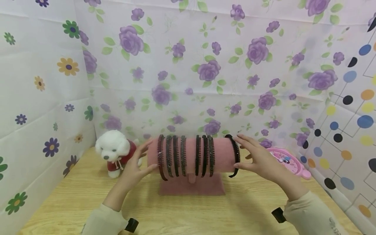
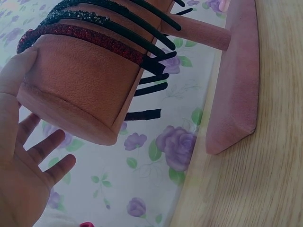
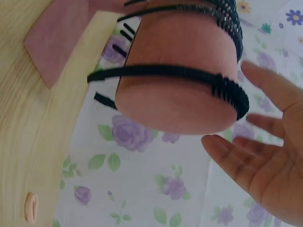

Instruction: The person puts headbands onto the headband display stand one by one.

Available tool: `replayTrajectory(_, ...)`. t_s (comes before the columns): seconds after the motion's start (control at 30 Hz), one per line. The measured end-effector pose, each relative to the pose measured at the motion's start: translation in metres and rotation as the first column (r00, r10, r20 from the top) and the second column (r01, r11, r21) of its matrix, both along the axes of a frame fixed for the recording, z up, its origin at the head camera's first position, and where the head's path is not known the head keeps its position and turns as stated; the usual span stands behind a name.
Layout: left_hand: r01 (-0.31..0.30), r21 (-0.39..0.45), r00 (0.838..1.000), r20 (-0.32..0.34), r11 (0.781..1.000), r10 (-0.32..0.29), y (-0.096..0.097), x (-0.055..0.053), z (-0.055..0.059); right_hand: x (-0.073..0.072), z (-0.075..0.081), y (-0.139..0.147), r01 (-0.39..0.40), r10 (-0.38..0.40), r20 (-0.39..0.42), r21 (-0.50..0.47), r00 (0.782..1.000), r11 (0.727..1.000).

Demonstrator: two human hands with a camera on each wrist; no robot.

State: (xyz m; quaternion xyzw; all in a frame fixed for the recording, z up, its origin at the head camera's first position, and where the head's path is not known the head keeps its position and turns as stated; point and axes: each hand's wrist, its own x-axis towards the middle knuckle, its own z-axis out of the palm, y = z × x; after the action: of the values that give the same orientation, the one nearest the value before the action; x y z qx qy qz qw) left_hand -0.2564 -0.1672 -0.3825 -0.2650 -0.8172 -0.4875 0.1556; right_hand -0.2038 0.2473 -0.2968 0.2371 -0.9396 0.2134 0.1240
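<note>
A pink padded cylinder headband stand (image 1: 224, 155) carries several dark, glittery headbands, some with comb teeth. At its left end sits a dark red glitter headband (image 2: 94, 40). My left hand (image 1: 133, 167) is at that end, its thumb against the padding beside the red headband and its other fingers spread past the rim. A black toothed headband (image 3: 161, 71) circles the right end, set apart from the others and slightly tilted. Beside it my right hand (image 1: 259, 161) has its thumb and fingers spread; in the right wrist view they look just off the band.
A white toy dog (image 1: 113, 145) in red clothing sits behind my left hand. To the right, behind my right wrist, lies a pink clock (image 1: 289, 163). The stand's pink base (image 1: 191, 189) rests on the wood-grain table (image 1: 188, 215). Flower-printed cloth hangs behind.
</note>
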Motion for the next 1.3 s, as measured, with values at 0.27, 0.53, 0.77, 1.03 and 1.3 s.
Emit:
replayTrajectory(0.27, 0.004, 0.002, 1.0, 0.003, 1.0, -0.004, 0.0, 0.001, 0.001, -0.009, 0.003, 0.009, -0.075, 0.072, 0.062, 0.058, 0.996, 0.996)
replayTrajectory(0.53, -0.003, -0.004, 1.0, 0.009, 1.0, 0.003, 0.001, 0.003, 0.0, -0.017, 0.0, 0.013, -0.073, 0.066, 0.158, 0.04, 0.985, 0.997)
replayTrajectory(0.77, 0.001, 0.002, 1.0, -0.002, 1.0, -0.001, 0.001, 0.002, 0.0, -0.021, 0.0, 0.012, -0.052, 0.042, 0.155, 0.056, 0.987, 0.997)
replayTrajectory(1.03, -0.003, -0.001, 1.0, -0.011, 1.0, 0.003, 0.0, 0.002, 0.0, -0.025, 0.001, 0.008, -0.05, 0.041, 0.103, 0.088, 0.994, 0.995)
replayTrajectory(1.3, -0.002, -0.001, 1.0, -0.027, 1.0, 0.002, 0.001, 0.003, 0.001, -0.028, -0.001, 0.006, -0.051, 0.047, 0.044, 0.094, 0.998, 0.994)
